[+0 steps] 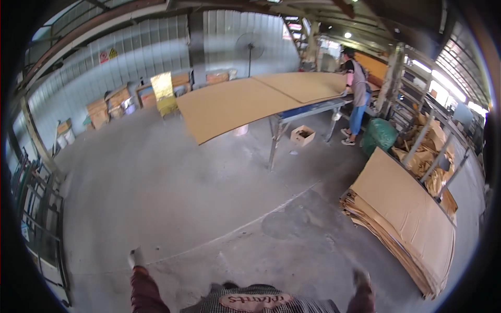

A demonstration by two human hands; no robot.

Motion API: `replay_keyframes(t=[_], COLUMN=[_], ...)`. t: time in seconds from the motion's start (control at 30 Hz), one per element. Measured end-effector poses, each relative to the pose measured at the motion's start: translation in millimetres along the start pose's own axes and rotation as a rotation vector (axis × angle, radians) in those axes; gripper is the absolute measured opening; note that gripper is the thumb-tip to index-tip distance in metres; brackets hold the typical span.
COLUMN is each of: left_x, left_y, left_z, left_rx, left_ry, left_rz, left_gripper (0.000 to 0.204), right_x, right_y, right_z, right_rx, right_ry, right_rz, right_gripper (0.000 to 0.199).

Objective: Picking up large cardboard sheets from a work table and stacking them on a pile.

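My left hand, in a pale glove below a dark red sleeve, hangs over the bare concrete floor at the lower left. My right hand, smeared by motion, is low on the right, nearest to a stack of cardboard sheets. Neither hand visibly touches anything; their fingers are too small or blurred to make out. Ahead, a large brown cardboard sheet lies across a blue-topped metal table, its left end hanging past the table.
A co-worker stands at the table's right end, a hand on the cardboard. Below the table is an open box. A green bag and crumpled brown paper lie right; a metal rack stands left, a yellow chair at the back.
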State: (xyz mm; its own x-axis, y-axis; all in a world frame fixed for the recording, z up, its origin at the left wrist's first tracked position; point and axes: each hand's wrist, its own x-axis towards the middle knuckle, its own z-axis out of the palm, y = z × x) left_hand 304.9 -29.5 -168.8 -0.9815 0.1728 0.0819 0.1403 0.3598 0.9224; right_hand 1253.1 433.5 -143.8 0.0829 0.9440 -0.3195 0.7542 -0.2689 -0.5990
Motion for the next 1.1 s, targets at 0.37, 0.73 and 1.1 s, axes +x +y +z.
replay_keyframes(t=[0.37,0.73,1.1], left_x=[11,301,358], left_y=[-81,289,265], left_z=[60,668,819], left_rx=[0.115,-0.871,-1.080], left_ry=[0.415,-0.361,-0.017], left_rz=[-0.776,-0.869,-0.962], left_gripper=[0.028,0.031,0.027], right_x=[205,490,737], right_y=[-682,-872,-961], right_z=[182,271,373], right_rx=[0.865,1.521,1.521], right_ry=[-0.793,-0.887,-1.106], right_rz=[-0.254,0.060,0.281], right_gripper=[0.021,0.034,0.064])
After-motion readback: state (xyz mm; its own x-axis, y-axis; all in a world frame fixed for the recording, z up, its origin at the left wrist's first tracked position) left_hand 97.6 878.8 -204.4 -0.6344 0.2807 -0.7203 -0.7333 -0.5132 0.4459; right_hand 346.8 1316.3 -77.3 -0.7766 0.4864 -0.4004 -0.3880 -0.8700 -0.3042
